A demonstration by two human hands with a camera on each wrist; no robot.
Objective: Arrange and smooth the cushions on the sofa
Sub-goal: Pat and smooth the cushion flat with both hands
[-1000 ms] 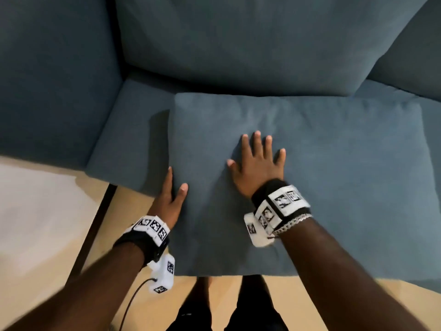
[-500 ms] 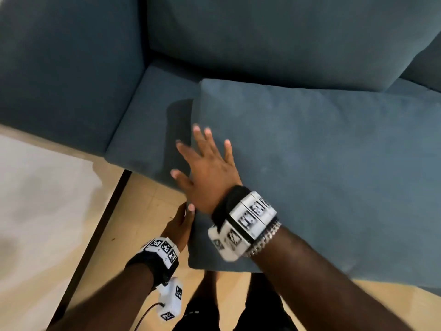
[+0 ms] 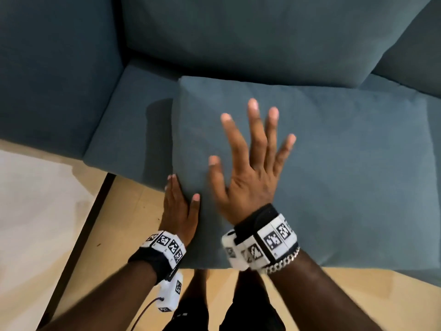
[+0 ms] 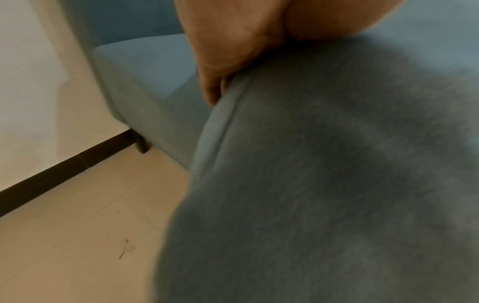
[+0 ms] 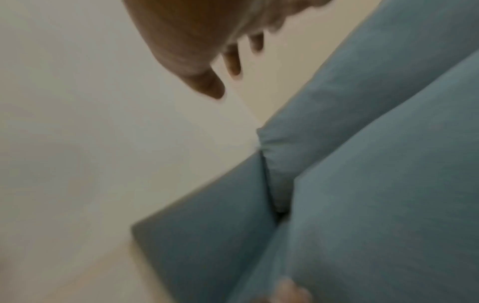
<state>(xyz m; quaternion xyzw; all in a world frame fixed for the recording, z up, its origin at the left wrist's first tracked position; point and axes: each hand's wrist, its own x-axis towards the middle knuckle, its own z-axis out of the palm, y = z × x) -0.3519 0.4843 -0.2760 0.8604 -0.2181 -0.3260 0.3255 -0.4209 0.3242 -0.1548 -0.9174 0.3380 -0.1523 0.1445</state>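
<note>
A loose blue cushion (image 3: 334, 175) lies flat on the sofa seat (image 3: 128, 120), its front edge hanging past the seat. My left hand (image 3: 181, 199) lies against the cushion's front left edge, fingers straight along the side and thumb on top; the left wrist view shows the palm (image 4: 233, 51) pressing on the cushion's seam (image 4: 337, 184). My right hand (image 3: 250, 158) is spread wide over the cushion's left half, blurred. In the right wrist view its fingers (image 5: 207, 61) stand clear of the fabric (image 5: 388, 205).
A large back cushion (image 3: 262, 39) leans behind and the sofa arm (image 3: 52, 68) rises at the left. Beige floor (image 3: 119, 235), a dark skirting strip (image 3: 83, 223) and a white wall (image 3: 35, 199) are to the left. A sofa leg (image 4: 142, 146) stands near the wall.
My right hand swept from the cushion's middle to its left edge, then came back right and lifted with fingers spread. My left hand stayed at the cushion's front left edge.
</note>
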